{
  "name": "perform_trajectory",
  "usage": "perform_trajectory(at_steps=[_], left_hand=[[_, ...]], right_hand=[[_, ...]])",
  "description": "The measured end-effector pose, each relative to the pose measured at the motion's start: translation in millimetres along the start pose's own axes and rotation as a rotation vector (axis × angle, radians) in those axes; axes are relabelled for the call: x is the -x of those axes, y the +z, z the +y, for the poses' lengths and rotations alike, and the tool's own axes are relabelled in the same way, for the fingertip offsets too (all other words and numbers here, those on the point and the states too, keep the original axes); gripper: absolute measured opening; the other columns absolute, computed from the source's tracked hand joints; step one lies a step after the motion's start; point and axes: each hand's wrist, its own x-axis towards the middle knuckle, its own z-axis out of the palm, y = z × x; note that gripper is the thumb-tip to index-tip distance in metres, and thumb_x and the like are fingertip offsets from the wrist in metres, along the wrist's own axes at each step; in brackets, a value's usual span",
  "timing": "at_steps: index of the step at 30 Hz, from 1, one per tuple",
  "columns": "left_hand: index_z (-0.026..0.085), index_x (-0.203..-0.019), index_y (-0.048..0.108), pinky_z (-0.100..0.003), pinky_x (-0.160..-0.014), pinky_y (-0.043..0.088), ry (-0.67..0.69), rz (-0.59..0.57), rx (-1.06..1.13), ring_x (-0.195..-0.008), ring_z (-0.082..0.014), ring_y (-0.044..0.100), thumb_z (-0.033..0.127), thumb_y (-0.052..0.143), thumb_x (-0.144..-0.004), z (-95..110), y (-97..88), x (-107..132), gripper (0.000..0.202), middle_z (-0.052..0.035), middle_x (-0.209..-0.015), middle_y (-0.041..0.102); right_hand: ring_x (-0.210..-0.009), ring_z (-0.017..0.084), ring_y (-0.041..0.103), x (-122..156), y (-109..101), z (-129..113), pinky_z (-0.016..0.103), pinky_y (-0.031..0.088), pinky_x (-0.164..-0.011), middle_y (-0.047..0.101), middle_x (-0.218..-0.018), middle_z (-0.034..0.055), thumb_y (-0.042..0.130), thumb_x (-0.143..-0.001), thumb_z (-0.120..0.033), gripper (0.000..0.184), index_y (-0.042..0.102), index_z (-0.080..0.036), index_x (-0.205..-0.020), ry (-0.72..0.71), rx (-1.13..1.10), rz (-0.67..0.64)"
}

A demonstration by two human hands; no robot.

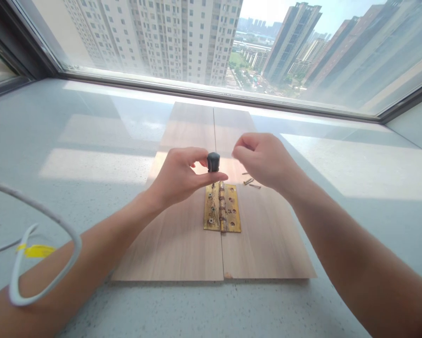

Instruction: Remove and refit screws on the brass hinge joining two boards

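Observation:
Between the thumb and fingers of my left hand (182, 176) is the black handle of what looks like a screwdriver (213, 162), seen end-on; its shaft is hidden. Just below it lies a worn brass hinge (222, 209), flat across the seam of two wooden boards. Screw heads show in its left leaf, and dark holes in its right leaf. My right hand (258, 155) is closed above the right board (267, 244), its fingers curled together; whatever they pinch is hidden. Several loose screws (249, 181) lie beneath that hand. The left board (175, 244) lies alongside.
A white cable (66, 225) with a yellow tag (38, 250) loops in front of my left forearm. The boards lie on a pale speckled sill (101, 197). Behind them runs a window frame (211, 91), with tall buildings outside.

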Motion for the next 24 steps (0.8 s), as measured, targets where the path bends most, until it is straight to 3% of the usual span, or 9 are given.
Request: perform_trajectory(at_steps=[2,6,10,15,24], left_hand=[[0.017,-0.062,0.062,-0.025,-0.057,0.041,-0.01,0.031,0.008,-0.059,-0.0108,0.054,0.04,0.08,-0.07,-1,2.1,0,0.03,0.0026,-0.06,0.063],[0.016,-0.055,0.056,-0.022,-0.049,0.036,-0.022,0.115,-0.002,-0.051,-0.0081,0.047,0.041,0.082,-0.067,-3,5.9,1,0.038,0.0044,-0.052,0.057],[0.016,-0.054,0.053,-0.021,-0.046,0.033,0.022,0.234,-0.012,-0.05,-0.0066,0.044,0.039,0.083,-0.066,-1,3.8,0,0.039,0.0053,-0.051,0.054],[0.017,-0.053,0.047,-0.021,-0.048,0.034,0.032,0.444,-0.009,-0.051,-0.0067,0.042,0.038,0.078,-0.073,-7,-8.4,-7,0.042,0.0052,-0.052,0.049],[0.017,-0.055,0.056,-0.021,-0.042,0.037,-0.424,0.424,0.253,-0.045,-0.0078,0.049,0.045,0.075,-0.073,-46,-9.9,-8,0.039,-0.0002,-0.053,0.059]], right_hand=[[-0.057,0.012,0.048,11,5,13,0.028,0.03,-0.052,0.055,-0.061,-0.0018,0.058,-0.073,-0.03,0.014,0.056,-0.02,-0.064,-0.026,0.062,-0.163],[-0.06,0.013,0.047,23,25,19,0.028,0.029,-0.052,0.059,-0.064,-0.0015,0.064,-0.074,-0.05,0.033,0.055,-0.02,-0.066,-0.132,0.201,-0.19],[-0.058,0.012,0.043,20,37,13,0.027,0.025,-0.051,0.058,-0.064,-0.0022,0.057,-0.085,-0.045,0.034,0.053,-0.02,-0.062,-0.242,0.327,-0.18],[-0.058,0.012,0.041,20,36,3,0.028,0.021,-0.05,0.056,-0.066,0.0005,0.046,-0.093,-0.033,0.033,0.051,-0.019,-0.064,-0.336,0.547,-0.275],[-0.065,0.015,0.044,20,34,-2,0.029,0.021,-0.052,0.058,-0.074,0.0051,0.047,-0.091,-0.016,0.017,0.055,-0.016,-0.076,-0.505,0.637,-0.366]])
